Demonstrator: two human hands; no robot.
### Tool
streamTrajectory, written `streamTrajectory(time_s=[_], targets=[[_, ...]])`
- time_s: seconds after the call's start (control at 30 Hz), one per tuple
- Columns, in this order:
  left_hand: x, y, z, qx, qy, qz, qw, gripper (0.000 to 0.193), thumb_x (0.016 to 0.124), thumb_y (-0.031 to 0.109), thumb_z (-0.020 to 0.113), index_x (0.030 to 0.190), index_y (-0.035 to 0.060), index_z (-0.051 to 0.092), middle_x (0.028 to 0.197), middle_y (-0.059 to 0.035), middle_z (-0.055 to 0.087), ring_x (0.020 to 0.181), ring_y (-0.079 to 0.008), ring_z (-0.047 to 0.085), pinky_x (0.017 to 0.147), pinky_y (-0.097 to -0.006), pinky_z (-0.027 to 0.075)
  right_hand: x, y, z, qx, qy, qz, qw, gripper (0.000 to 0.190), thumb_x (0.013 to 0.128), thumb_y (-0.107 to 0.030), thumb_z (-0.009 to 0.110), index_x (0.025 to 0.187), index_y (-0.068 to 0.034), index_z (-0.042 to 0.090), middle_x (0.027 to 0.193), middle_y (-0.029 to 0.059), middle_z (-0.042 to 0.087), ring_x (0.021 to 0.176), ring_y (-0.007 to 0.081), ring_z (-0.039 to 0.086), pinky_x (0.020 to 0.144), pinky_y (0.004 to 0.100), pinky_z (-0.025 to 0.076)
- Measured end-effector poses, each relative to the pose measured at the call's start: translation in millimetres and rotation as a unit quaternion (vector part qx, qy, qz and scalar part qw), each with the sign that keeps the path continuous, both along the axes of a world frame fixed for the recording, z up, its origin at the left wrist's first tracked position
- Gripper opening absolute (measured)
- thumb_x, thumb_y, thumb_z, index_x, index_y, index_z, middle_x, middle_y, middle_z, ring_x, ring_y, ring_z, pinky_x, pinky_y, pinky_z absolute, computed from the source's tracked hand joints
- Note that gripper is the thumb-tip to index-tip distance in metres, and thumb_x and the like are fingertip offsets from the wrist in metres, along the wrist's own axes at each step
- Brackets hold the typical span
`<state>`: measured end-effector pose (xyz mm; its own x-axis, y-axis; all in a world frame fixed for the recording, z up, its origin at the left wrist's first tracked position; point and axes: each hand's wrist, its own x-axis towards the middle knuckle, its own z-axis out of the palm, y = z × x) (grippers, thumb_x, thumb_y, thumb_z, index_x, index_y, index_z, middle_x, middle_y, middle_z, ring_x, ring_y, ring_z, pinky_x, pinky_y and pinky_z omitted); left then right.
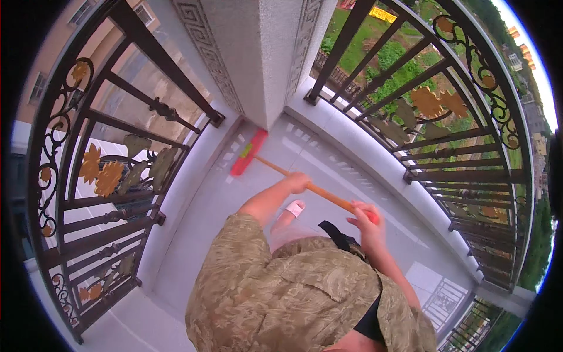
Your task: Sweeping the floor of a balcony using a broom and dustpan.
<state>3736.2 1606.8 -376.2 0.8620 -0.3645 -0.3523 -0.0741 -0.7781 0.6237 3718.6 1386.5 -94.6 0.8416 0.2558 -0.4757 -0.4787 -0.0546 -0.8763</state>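
A broom with a red head (249, 154) and an orange-brown handle (330, 193) reaches across a tiled floor (198, 220). Its head, with a yellow-green patch at the middle, lies on the floor close to the foot of the corner pillar. Around the middle of the handle my left hand (298, 182) is closed. My right hand (367, 220) grips the red top end of the handle, close to my body. A foot in a pale slipper (295, 208) shows below the handle.
A pale pillar (268, 57) with a carved key pattern stands at the corner. Dark metal railings with leaf and flower ornaments rise on low ledges at the left (110, 251) and right (466, 176). Greenery and buildings lie beyond.
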Motion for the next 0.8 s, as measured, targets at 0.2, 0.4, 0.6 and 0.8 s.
streamTrajectory(time_s=[0.2,0.4,0.6,0.8], targets=[[-10.3,-82.2,99.0,-0.150,0.002,0.024,0.988,0.010,0.073,0.008,0.057,0.080,0.0121,0.062,0.079,-0.0132,0.064,0.083,-0.0327,0.061,0.069,-0.0452,0.047,-1.1,-51.4,83.4,0.009,-0.195,0.089,0.977,0.012,0.079,-0.009,0.066,0.079,0.000,0.058,0.091,0.0142,0.062,0.096,0.0258,0.058,0.075,0.0396,0.051],[-35.6,-52.3,156.6,-0.179,-0.191,0.150,0.953,0.010,0.072,0.015,0.066,0.077,0.0095,0.059,0.075,-0.0095,0.062,0.077,-0.0317,0.059,0.071,-0.0437,0.043,15.4,-40.5,127.8,0.093,-0.305,0.300,0.899,0.017,0.070,-0.008,0.073,0.069,-0.002,0.057,0.074,0.0097,0.062,0.081,0.0282,0.061,0.072,0.0398,0.048],[-63.4,-9.0,196.9,-0.165,-0.337,0.279,0.884,0.010,0.073,0.011,0.067,0.078,0.0074,0.059,0.073,-0.0082,0.061,0.069,-0.0299,0.057,0.065,-0.0407,0.044,33.5,11.3,166.5,0.232,-0.328,0.503,0.765,0.014,0.073,-0.005,0.070,0.070,-0.003,0.056,0.069,0.0084,0.056,0.069,0.0287,0.055,0.066,0.0368,0.044],[-63.4,13.6,210.1,-0.136,-0.442,0.373,0.804,0.007,0.076,0.004,0.065,0.079,0.0055,0.059,0.071,-0.0070,0.058,0.066,-0.0247,0.055,0.062,-0.0362,0.043,31.9,41.0,186.4,0.205,-0.379,0.630,0.646,0.024,0.078,-0.020,0.067,0.069,-0.004,0.051,0.067,0.0090,0.052,0.067,0.0296,0.051,0.063,0.0377,0.041]])
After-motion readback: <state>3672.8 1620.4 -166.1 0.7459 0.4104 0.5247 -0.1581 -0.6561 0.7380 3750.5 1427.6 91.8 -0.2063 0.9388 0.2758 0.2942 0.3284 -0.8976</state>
